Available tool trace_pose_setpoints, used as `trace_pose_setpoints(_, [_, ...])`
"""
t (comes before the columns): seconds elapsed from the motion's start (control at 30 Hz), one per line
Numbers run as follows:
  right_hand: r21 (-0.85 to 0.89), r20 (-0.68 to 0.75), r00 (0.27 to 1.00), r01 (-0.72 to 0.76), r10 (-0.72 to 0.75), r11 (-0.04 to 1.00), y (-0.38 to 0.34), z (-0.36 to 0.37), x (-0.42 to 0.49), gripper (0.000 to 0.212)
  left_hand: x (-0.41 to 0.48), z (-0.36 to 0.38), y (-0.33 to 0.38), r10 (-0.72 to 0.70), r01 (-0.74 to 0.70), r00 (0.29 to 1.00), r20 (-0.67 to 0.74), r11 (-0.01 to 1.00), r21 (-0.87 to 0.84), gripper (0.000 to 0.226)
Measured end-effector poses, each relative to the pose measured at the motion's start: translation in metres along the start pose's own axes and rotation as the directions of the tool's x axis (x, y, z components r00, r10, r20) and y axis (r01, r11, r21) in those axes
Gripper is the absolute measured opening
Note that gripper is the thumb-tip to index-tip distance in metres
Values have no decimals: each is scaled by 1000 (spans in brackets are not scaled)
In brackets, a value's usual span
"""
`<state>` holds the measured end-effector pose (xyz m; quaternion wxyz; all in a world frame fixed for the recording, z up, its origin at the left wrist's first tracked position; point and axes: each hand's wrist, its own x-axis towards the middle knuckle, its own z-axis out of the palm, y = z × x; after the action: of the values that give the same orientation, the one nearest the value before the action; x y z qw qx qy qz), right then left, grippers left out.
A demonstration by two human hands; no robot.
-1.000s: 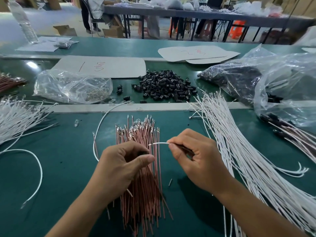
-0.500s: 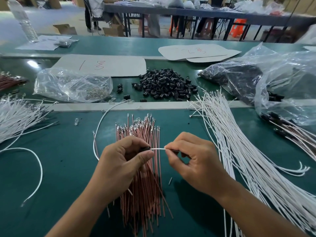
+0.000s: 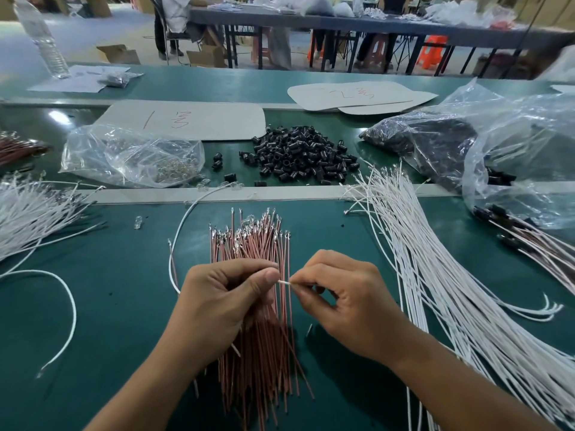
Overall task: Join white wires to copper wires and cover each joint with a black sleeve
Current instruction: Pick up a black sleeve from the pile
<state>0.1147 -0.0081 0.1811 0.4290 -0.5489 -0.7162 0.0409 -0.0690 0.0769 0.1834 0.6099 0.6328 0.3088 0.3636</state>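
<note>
**Both hands pinch one white wire above the copper wires**

The left hand (image 3: 224, 303) is closed. Its thumb presses on the forefinger and grips one end of a short visible piece of white wire (image 3: 283, 282). The right hand (image 3: 345, 303) pinches the other end of this piece between thumb and forefinger, and its other fingers are loosely curled. The two hands are almost touching. I cannot tell what else is inside the left fist.

Under both hands lies the pile of copper wires (image 3: 258, 353), on the green table (image 3: 109, 337). Their metal tips point away from the person. A white loop (image 3: 183, 225) comes out from behind the left hand and curves up to the pale strip (image 3: 280, 192). I cannot tell if it is the same wire.

Just right of the right hand, a big bundle of white wires (image 3: 435, 290) spreads over the table. A second white bundle (image 3: 28, 213) lies at the left edge.

Beyond the strip is a heap of black sleeves (image 3: 298, 157). It sits between a clear bag (image 3: 130, 154) with small metal parts on the left and a dark bag (image 3: 420, 138) on the right. At the right edge, sleeved wires (image 3: 529, 241) lie partly under another bag (image 3: 522, 169). Behind the sleeves are cards (image 3: 202, 119) with red marks, and a bottle (image 3: 43, 38) stands far left.
</note>
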Motion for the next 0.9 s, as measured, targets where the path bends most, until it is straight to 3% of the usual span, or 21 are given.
trace_pose_setpoints(0.13, [-13,-72,996,-55,54,998,1,-5,2,4,1,0,-4,6,-7,998,65,1000,22,21])
trace_pose_setpoints(0.3, [23,46,994,-100,99,995,-3,-2,0,7,3,-2,-7,10,-11,997,78,1000,6,21])
trace_pose_setpoints(0.43, [98,51,984,-173,169,980,-4,-3,1,11,5,-3,-6,0,3,998,70,999,-44,13])
trace_pose_setpoints(0.7, [154,44,984,-175,170,972,-6,-2,-1,9,3,1,-6,-53,62,994,91,993,-103,27])
trace_pose_setpoints(0.9, [165,5,983,-184,186,969,-4,-5,0,10,5,-1,-8,-63,74,995,79,987,-145,22])
